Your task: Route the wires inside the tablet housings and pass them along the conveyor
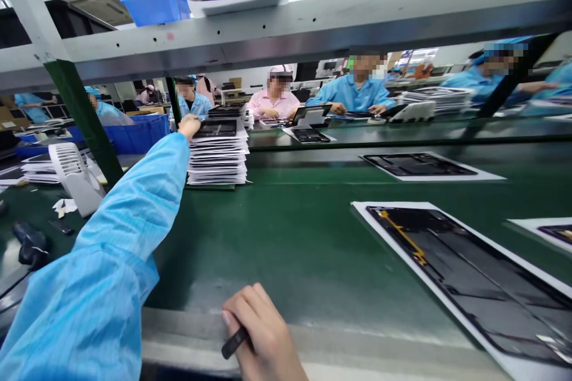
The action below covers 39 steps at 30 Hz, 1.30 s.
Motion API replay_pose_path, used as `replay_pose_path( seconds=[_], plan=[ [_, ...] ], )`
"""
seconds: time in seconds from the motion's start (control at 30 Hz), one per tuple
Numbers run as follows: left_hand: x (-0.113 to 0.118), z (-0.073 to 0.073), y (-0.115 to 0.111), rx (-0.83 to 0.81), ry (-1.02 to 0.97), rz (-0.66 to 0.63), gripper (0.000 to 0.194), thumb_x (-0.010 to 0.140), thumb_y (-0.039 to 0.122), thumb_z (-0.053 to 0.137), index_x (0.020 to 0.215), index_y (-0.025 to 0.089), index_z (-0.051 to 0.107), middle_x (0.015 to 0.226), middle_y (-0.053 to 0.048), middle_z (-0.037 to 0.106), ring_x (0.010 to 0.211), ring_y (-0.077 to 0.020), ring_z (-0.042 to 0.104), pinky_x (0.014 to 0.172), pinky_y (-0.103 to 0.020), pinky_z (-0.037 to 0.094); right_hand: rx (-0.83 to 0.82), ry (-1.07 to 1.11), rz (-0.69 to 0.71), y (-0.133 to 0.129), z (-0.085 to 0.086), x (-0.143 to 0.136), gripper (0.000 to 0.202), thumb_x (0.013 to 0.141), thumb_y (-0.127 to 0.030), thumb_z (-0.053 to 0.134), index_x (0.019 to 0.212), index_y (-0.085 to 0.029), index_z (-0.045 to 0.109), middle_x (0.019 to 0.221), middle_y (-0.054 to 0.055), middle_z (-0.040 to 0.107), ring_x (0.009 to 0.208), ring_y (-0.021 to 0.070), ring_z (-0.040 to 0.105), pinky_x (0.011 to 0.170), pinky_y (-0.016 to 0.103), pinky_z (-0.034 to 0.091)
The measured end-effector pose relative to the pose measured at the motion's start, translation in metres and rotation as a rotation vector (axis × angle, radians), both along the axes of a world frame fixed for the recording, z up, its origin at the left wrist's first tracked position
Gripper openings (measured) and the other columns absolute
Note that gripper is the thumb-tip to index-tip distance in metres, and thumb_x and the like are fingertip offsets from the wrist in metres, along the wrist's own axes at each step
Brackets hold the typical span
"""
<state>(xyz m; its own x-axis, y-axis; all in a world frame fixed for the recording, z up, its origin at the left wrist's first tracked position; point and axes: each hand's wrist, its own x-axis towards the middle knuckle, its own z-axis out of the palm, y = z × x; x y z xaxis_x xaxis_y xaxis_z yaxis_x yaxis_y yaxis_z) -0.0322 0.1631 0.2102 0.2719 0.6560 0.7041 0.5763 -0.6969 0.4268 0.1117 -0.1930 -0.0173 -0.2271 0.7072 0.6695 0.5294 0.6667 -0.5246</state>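
Green desk [277, 238] bore a stack of panels [217, 161], likely light, fragile, best edge-held; left hand [189, 125] alongside, grip unclear; right hand [263, 330] clenched a tool [235, 343].

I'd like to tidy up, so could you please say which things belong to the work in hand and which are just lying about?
Seemingly in the work:
stack, left hand at its top
black stick, in right hand
large panel, on white sheet

Apparently lying about:
white fan
blue bin, on overhead shelf
black corded object
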Motion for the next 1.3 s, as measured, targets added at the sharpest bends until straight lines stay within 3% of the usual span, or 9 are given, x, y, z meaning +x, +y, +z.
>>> replay_pose_path(
  seconds=[0.13, 0.23, 0.37, 0.47, 0.57, 0.7, 0.87, 1.1, 1.3],
  plan=[
    [0.01, -0.021, -0.033, 0.055, 0.164, 0.116, 0.048, 0.098, 0.028, 0.061, 0.143, 0.015, 0.051, 0.153, -0.018, 0.045, 0.145, -0.036, 0.039, 0.119, -0.063, 0.033, -0.031, 0.014, 0.005, -0.007, 0.014, 0.0, 0.018, 0.102, -0.013, 0.043, 0.089, -0.021, 0.053, 0.086, 0.004, 0.061, 0.081, 0.0174, 0.051, 0.072, 0.031, 0.042],
    [0.017, -0.058, -0.087, 0.079, 0.375, -0.072, 0.05, 0.093, 0.014, 0.056, 0.142, 0.016, 0.056, 0.159, -0.015, 0.042, 0.156, -0.0345, 0.022, 0.128, -0.058, 0.015, -0.015, 0.032, -0.012, -0.022, 0.022, 0.003, 0.016, 0.102, -0.015, 0.047, 0.09, -0.02, 0.057, 0.087, 0.004, 0.063, 0.083, 0.0171, 0.052, 0.075, 0.032, 0.044],
    [0.001, -0.127, -0.161, 0.375, 0.891, -0.423, 0.056, 0.092, 0.01, 0.044, 0.145, 0.024, 0.057, 0.155, -0.011, 0.05, 0.15, -0.0299, 0.038, 0.126, -0.052, 0.029, 0.087, 0.002, -0.171, -0.046, 0.016, 0.027, 0.013, 0.1, -0.016, 0.051, 0.097, -0.019, 0.063, 0.089, 0.005, 0.068, 0.08, 0.0161, 0.055, 0.074, 0.032, 0.046],
    [-0.019, -0.173, -0.188, 0.371, 0.868, -0.478, 0.07, 0.091, 0.013, 0.042, 0.158, 0.034, 0.035, 0.161, -0.004, 0.04, 0.146, -0.0297, 0.045, 0.121, -0.051, 0.039, 0.155, -0.078, -0.421, -0.068, 0.004, 0.066, 0.016, 0.098, -0.012, 0.051, 0.105, -0.019, 0.064, 0.093, 0.005, 0.07, 0.082, 0.0158, 0.06, 0.075, 0.031, 0.05],
    [-0.029, -0.199, -0.193, 0.172, 0.759, -0.506, 0.073, 0.095, 0.023, 0.039, 0.157, 0.052, 0.017, 0.16, 0.013, 0.038, 0.138, -0.0282, 0.055, 0.114, -0.052, 0.048, 0.155, -0.28, -0.726, -0.09, 0.0, 0.122, 0.029, 0.097, -0.009, 0.047, 0.117, -0.021, 0.064, 0.098, 0.006, 0.07, 0.09, 0.0174, 0.064, 0.08, 0.033, 0.053],
    [-0.028, -0.202, -0.196, -0.06, 0.595, -0.39, 0.063, 0.098, 0.04, 0.037, 0.153, 0.062, 0.017, 0.155, 0.024, 0.04, 0.132, -0.0283, 0.06, 0.113, -0.053, 0.051, 0.06, -0.449, -0.943, -0.111, 0.011, 0.199, 0.042, 0.092, -0.002, 0.04, 0.121, -0.015, 0.066, 0.107, 0.015, 0.068, 0.099, 0.0265, 0.059, 0.085, 0.044, 0.05],
    [-0.025, -0.197, -0.201, -0.03, 0.597, -0.384, 0.062, 0.099, 0.041, 0.038, 0.153, 0.062, 0.016, 0.153, 0.019, 0.048, 0.129, -0.0262, 0.063, 0.108, -0.048, 0.055, -0.133, -0.767, -0.894, -0.124, 0.039, 0.25, 0.048, 0.083, 0.004, 0.046, 0.121, -0.017, 0.066, 0.124, 0.013, 0.069, 0.097, 0.0277, 0.053, 0.076, 0.041, 0.039],
    [-0.031, -0.207, -0.191, -0.11, 0.675, -0.378, 0.057, 0.101, 0.039, 0.037, 0.154, 0.057, 0.024, 0.156, 0.014, 0.046, 0.135, -0.0271, 0.057, 0.113, -0.049, 0.05, -0.228, -0.997, -0.758, -0.107, 0.053, 0.264, 0.033, 0.086, 0.005, 0.045, 0.1, -0.017, 0.064, 0.097, 0.012, 0.067, 0.088, 0.0252, 0.049, 0.072, 0.039, 0.029],
    [-0.002, -0.191, -0.218, -0.211, 0.46, -0.523, 0.041, 0.1, 0.041, 0.042, 0.132, 0.032, 0.065, 0.136, -0.006, 0.066, 0.125, -0.0297, 0.063, 0.109, -0.048, 0.05, -0.149, -1.016, -0.643, -0.09, 0.053, 0.236, 0.034, 0.076, 0.009, 0.042, 0.088, -0.019, 0.058, 0.087, 0.009, 0.059, 0.083, 0.0247, 0.046, 0.072, 0.037, 0.032]
  ],
)
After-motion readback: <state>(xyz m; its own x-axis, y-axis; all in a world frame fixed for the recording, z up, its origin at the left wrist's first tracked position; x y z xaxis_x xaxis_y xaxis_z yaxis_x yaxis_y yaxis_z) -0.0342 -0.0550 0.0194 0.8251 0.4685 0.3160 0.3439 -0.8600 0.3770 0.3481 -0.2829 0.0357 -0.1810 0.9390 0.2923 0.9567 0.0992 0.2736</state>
